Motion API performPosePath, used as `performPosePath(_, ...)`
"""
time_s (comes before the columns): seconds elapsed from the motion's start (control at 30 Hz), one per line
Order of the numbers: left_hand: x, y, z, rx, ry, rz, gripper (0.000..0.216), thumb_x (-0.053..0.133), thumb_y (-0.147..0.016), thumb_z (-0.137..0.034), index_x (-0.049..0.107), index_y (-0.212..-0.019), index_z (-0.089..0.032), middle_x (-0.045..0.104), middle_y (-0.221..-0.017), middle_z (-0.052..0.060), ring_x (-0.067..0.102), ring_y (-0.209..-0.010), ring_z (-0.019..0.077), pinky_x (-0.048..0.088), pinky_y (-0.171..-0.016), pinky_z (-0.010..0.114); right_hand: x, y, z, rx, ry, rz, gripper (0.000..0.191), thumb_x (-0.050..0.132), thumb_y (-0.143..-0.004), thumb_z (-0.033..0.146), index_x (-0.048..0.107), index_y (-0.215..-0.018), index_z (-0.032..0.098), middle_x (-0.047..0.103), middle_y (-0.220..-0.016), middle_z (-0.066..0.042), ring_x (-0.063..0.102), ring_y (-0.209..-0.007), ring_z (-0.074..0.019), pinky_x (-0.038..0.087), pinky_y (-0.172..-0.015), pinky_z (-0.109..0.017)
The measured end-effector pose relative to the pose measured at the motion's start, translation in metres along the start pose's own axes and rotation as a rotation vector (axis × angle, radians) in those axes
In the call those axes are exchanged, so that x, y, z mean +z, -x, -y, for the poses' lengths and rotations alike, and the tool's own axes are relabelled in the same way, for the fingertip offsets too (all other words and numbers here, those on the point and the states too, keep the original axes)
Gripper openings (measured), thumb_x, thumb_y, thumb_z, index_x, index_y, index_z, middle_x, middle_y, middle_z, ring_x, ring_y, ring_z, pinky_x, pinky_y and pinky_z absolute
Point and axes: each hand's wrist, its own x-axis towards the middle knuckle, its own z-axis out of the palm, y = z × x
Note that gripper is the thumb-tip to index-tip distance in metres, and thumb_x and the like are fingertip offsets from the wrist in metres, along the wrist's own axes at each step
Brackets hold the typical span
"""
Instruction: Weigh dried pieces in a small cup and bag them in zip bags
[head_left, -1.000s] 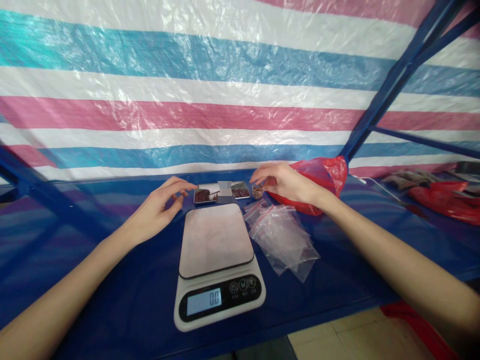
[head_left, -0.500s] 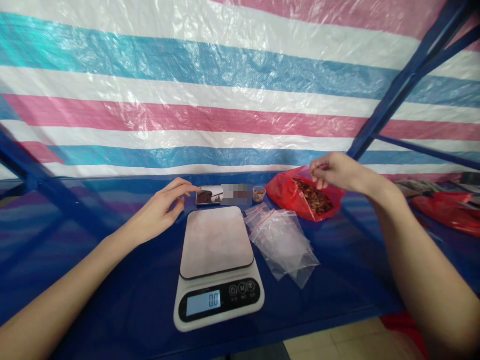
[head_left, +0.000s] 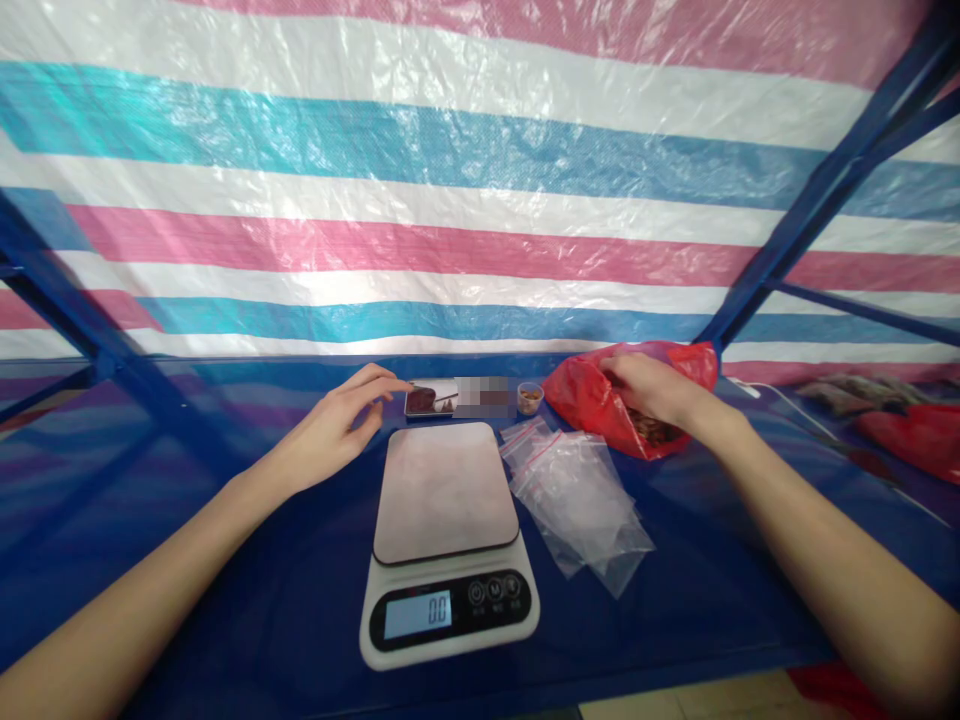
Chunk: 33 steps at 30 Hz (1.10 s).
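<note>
My left hand (head_left: pixel 343 425) rests beside a phone (head_left: pixel 433 397) lying flat, its index fingertip at the phone's left edge and its fingers apart. Part of the phone's picture is blurred out. My right hand (head_left: pixel 649 385) reaches down into an open red plastic bag (head_left: pixel 581 395) of brown dried pieces (head_left: pixel 654 430); its fingertips are hidden inside. Between my arms stands a white kitchen scale (head_left: pixel 450 492) with a bare platform, its display (head_left: pixel 417 614) reading 0.0. Several clear zip bags (head_left: pixel 581 490) lie overlapping to the right of the scale.
A small clear cup (head_left: pixel 529 399) with brown bits stands between phone and red bag. Blue metal posts (head_left: pixel 795 215) flank the blue tabletop (head_left: pixel 247 590). A striped plastic sheet (head_left: pixel 420 240) hangs behind. Another red bag (head_left: pixel 919 438) lies far right.
My right hand has dropped from above the red bag's rim down into it, and the bag's edge has shifted around it. My left hand stays by the phone. The view has shifted slightly.
</note>
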Motion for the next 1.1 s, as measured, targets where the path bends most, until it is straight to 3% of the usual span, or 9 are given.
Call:
performPosePath(0.33, 0.005, -0.001, -0.002, -0.011, 0.025, 0.010, 0.045, 0.044, -0.099, -0.011, 0.065, -0.135, -0.027, 0.060, -0.125, 0.005, 0.063, -0.099, 0.0166, 0.050, -0.088, 0.031, -0.019, -0.002, 0.025, 0.000, -0.046, -0.154, 0.034, 0.053, -0.081, -0.005, 0.076, -0.090, 0.018, 0.082, -0.105, -0.012, 0.077, -0.102, -0.0287, 0.051, -0.086, -0.032)
performPosePath(0.63, 0.003, -0.003, 0.000, 0.003, 0.000, -0.035, 0.043, 0.042, -0.098, -0.012, 0.067, -0.132, -0.023, 0.060, -0.124, 0.006, 0.065, -0.099, 0.0174, 0.052, -0.086, 0.031, -0.049, 0.008, 0.027, 0.096, -0.132, -0.290, 0.018, 0.066, -0.085, 0.009, 0.081, -0.088, 0.019, 0.082, -0.087, -0.008, 0.077, -0.080, -0.0269, 0.054, -0.075, -0.034)
performPosePath(0.8, 0.007, -0.004, 0.001, 0.019, 0.009, -0.018, 0.042, 0.041, -0.101, -0.016, 0.066, -0.134, -0.024, 0.062, -0.126, 0.006, 0.065, -0.104, 0.0185, 0.052, -0.089, 0.032, -0.073, 0.012, 0.048, 0.041, -0.316, -0.429, 0.011, 0.068, -0.087, 0.017, 0.079, -0.089, 0.018, 0.081, -0.088, -0.009, 0.075, -0.079, -0.0261, 0.055, -0.076, -0.036)
performPosePath(0.93, 0.007, -0.002, 0.005, 0.011, 0.013, -0.016, 0.042, 0.041, -0.102, -0.017, 0.066, -0.135, -0.025, 0.061, -0.127, 0.006, 0.066, -0.105, 0.0191, 0.052, -0.089, 0.032, -0.068, -0.007, 0.086, -0.079, -0.586, -0.324, 0.011, 0.075, -0.089, 0.027, 0.079, -0.094, 0.018, 0.081, -0.092, -0.008, 0.074, -0.080, -0.0235, 0.056, -0.075, -0.035)
performPosePath(1.0, 0.006, -0.001, 0.007, 0.010, 0.010, -0.020, 0.042, 0.041, -0.102, -0.017, 0.066, -0.134, -0.025, 0.061, -0.128, 0.006, 0.066, -0.108, 0.0195, 0.052, -0.092, 0.033, -0.055, -0.019, 0.104, -0.130, -0.567, -0.258, 0.007, 0.072, -0.089, 0.018, 0.079, -0.091, 0.019, 0.080, -0.091, -0.006, 0.073, -0.079, -0.0218, 0.054, -0.076, -0.033)
performPosePath(1.1, 0.005, -0.001, 0.009, 0.013, 0.013, -0.037, 0.041, 0.040, -0.102, -0.018, 0.067, -0.133, -0.024, 0.062, -0.128, 0.007, 0.065, -0.111, 0.0199, 0.052, -0.095, 0.034, -0.032, -0.031, 0.117, -0.175, -0.481, -0.184, 0.018, 0.066, -0.088, 0.006, 0.078, -0.086, 0.018, 0.079, -0.087, -0.005, 0.072, -0.080, -0.0206, 0.051, -0.077, -0.031)
